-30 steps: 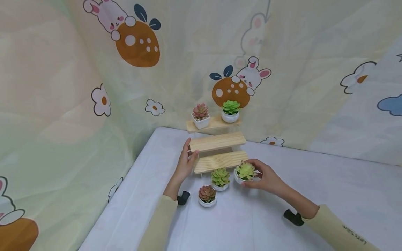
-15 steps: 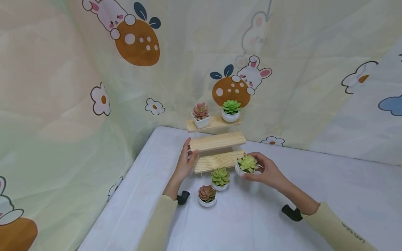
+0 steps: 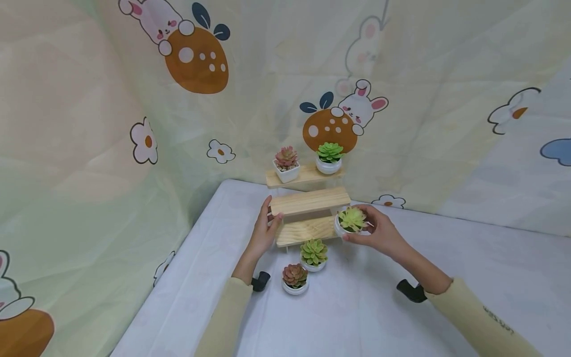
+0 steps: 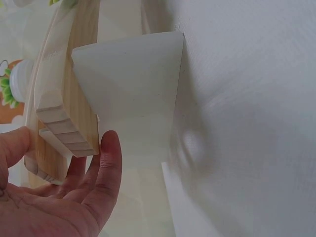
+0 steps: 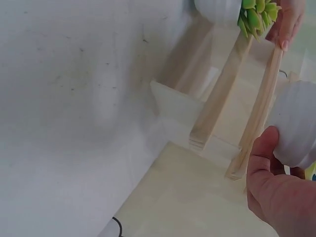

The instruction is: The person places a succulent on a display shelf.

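On the table: a reddish plant (image 3: pixel 294 275) and a green plant (image 3: pixel 313 252) wait in front of the wooden steps (image 3: pixel 309 202).
Right hand (image 3: pixel 378 234): grips a yellow-green plant (image 3: pixel 351 220), lifted beside the bottom step.
Left hand (image 3: pixel 263 233): fingers straight, pressing the steps' left side.
Top step: two plants (image 3: pixel 329 154) already stand there.
Middle step: bare.

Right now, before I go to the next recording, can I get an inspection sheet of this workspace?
Surface: white cloth-covered table.
Job's things: yellow-green succulent pot, lifted at the right end of the wooden stepped shelf.
Clutter: two pots on the top step; green pot and reddish pot on the table.
Hands: left hand touches the shelf's left end; right hand holds the pot.
Cables: nothing seen.
Surroundings: rabbit-print curtain.
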`<control>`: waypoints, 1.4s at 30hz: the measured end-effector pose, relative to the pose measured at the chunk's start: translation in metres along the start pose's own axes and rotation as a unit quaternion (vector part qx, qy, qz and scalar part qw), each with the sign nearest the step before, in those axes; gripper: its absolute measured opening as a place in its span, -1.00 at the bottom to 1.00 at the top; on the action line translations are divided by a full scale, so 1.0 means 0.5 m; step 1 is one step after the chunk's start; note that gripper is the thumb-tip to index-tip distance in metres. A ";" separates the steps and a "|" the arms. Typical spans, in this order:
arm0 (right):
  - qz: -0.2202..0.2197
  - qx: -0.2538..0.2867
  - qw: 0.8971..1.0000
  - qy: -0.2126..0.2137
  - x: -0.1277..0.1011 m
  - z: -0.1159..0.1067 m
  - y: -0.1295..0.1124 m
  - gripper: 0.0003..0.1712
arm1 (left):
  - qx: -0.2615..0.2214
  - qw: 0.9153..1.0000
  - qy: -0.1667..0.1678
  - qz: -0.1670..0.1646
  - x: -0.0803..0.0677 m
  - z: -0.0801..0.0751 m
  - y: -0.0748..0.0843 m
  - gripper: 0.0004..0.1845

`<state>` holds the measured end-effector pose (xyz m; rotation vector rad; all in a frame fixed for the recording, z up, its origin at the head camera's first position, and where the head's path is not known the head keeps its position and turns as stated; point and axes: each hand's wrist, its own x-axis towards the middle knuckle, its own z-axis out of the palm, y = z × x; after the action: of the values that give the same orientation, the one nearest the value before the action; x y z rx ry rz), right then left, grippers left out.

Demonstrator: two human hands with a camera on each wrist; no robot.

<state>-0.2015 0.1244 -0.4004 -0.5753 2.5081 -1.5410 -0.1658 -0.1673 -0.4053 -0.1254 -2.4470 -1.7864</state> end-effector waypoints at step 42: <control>0.045 0.005 0.997 0.066 0.114 0.017 -0.032 -0.15 | -0.002 1.000 0.009 0.004 0.035 0.009 -0.095 -0.29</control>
<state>-0.2472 0.0887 -0.3858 -0.3641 2.5808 -1.6061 -0.1897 -0.1775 -0.4489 -0.1201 -2.4271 -1.7824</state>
